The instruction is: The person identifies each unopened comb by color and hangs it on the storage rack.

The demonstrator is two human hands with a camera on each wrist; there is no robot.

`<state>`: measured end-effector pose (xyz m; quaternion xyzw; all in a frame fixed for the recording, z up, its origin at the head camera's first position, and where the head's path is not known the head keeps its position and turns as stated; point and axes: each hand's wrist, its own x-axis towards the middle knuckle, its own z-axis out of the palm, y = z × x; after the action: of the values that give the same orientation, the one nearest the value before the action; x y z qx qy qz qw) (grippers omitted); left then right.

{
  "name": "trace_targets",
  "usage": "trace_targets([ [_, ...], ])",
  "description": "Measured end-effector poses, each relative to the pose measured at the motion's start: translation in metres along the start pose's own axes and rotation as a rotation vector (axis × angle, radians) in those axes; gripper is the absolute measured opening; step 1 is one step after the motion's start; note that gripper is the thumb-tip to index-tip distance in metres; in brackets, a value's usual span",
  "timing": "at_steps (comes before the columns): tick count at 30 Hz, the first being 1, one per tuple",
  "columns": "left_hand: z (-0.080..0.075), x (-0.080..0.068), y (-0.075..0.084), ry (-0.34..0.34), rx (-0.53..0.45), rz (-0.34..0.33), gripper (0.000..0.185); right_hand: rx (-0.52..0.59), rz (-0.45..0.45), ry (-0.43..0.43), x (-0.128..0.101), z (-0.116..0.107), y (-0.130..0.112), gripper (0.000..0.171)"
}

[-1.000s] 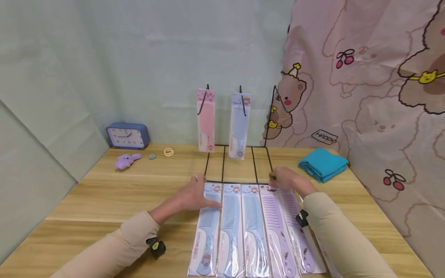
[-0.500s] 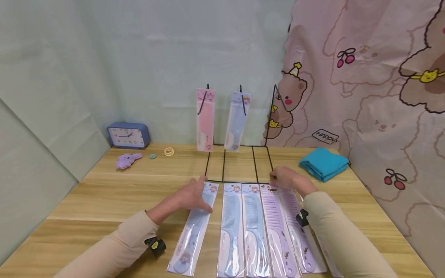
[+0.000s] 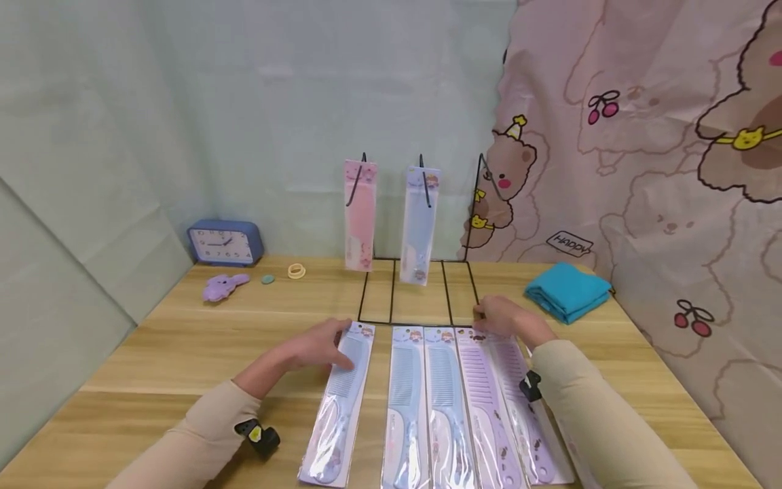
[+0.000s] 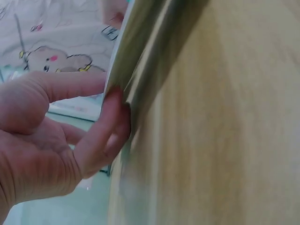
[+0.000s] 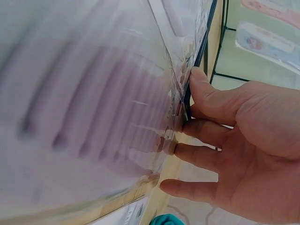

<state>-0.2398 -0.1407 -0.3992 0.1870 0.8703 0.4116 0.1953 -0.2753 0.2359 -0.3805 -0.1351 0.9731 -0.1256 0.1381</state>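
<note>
On the wooden counter (image 3: 183, 353) lie five packaged combs in a row. The person's left hand (image 3: 314, 348) pinches the top of the leftmost one, a blue comb packet (image 3: 339, 407), thumb over the upper edge and fingers beneath its side; the left wrist view shows the fingertips (image 4: 110, 122) hooked under the plastic edge. This packet lies slanted, its lower end swung away from the others, with a clear gap between it and the next.

The right hand (image 3: 497, 314) rests at the top of the far-right purple comb packet (image 3: 519, 401), fingers loosely spread and touching its upper edge near the base of the black wire rack (image 3: 421, 288); I cannot tell whether it actually grips the plastic.

To my eye, the risks are plain. The glossy wrapper is slippery and held only at one end, so it could slide out of the pinch or flop and knock its neighbour out of line. The right sleeve lies over the purple packets and could drag them.

Counting: three blue and two purple packets on the counter; two more hang on the rack, one pink comb packet (image 3: 359, 216) and one pale blue comb packet (image 3: 419, 224), and the third hook (image 3: 489, 178) is bare.
</note>
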Motion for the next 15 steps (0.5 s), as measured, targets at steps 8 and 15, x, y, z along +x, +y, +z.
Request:
trace_targets([
  [8,-0.018,-0.009,-0.007,-0.142,-0.288,0.067,0.089,-0.003,-0.014,-0.015,0.000,-0.001,0.000,0.051],
  [15,-0.024,-0.009,-0.009,-0.212,-0.386,0.160,0.074,-0.014,-0.009,0.000,0.000,-0.001,-0.001,0.049],
])
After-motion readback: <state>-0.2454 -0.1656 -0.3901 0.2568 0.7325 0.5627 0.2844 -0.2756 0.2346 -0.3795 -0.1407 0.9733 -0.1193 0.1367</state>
